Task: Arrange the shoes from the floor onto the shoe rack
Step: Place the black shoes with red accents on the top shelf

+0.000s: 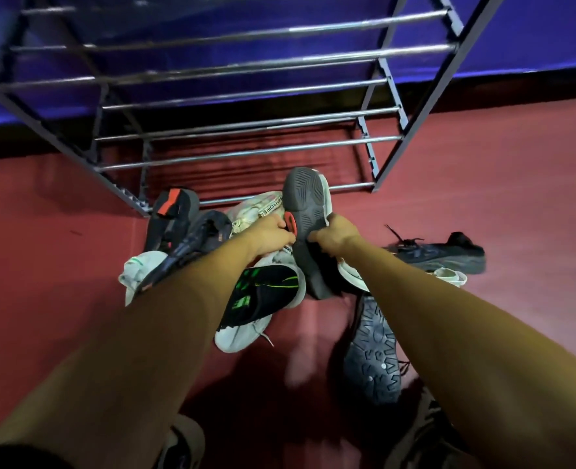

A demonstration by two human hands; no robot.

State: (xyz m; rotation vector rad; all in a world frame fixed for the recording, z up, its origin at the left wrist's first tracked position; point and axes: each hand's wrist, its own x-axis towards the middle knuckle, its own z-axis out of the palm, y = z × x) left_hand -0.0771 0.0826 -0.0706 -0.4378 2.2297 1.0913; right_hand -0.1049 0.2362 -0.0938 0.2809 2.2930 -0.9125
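A dark grey metal shoe rack with chrome cross bars (246,154) stands on the red floor (43,265) against a deep blue wall (516,45), and the shoes lie in a heap on the floor just in front of its lowest bar. At the left of the heap, a black shoe with an orange-red heel patch (173,214) leans against the rack's front leg. Just beside it lies a dark navy shoe (205,231), which overlaps a white sneaker (137,269) nearer the camera. The left hand (273,231) reaches over a black shoe with green markings (262,292) and curls its fingers round the left edge of a grey-soled shoe with a chevron tread (308,204), next to an orange-red spot on that sole. Behind the hand sits a white sneaker with a lettered strap (259,208). The grey-soled shoe is lifted above the heap, sole facing the camera and toe pointing up towards the rack's lowest bar. The right hand (334,236) grips its right edge, fingers wrapped over the rim. Below the right forearm, a dark shoe with a lugged sole (372,353) lies overturned on the floor. Farther right, apart from the heap, a black laced sneaker (442,253) rests on its side, with a small white shoe (449,275) touching its near edge.
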